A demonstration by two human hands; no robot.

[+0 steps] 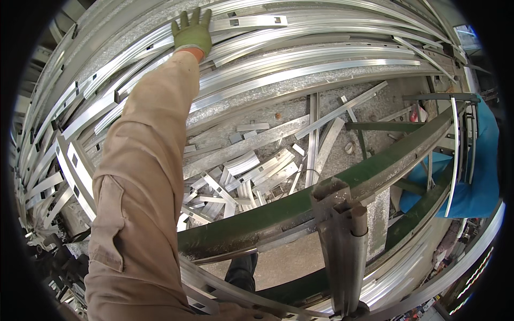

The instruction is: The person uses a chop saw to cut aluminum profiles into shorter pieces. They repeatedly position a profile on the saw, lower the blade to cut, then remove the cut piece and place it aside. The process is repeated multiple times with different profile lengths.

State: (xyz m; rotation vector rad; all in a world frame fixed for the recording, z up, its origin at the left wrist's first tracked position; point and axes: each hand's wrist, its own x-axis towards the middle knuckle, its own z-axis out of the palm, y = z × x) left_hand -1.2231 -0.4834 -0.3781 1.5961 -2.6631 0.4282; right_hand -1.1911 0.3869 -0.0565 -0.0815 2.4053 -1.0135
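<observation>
My left hand [193, 36], in a green glove with an orange cuff, reaches to the far side with its fingers spread. It lies over a pile of long silvery metal profiles [342, 45] and seems to rest on them, gripping nothing that I can see. Just right of the fingers is the end of a flat profile with square cut-outs [257, 22]. My tan sleeve covers much of the left side of the view. My right hand does not show; a bit of tan cloth appears at the lower edge.
A green steel beam [257, 216] crosses in front of me, with an upright metal post [342, 251] beside it. Short metal offcuts [257, 168] litter the floor beyond. Blue sheeting [484, 160] hangs at the right. My dark shoe [242, 272] shows below the beam.
</observation>
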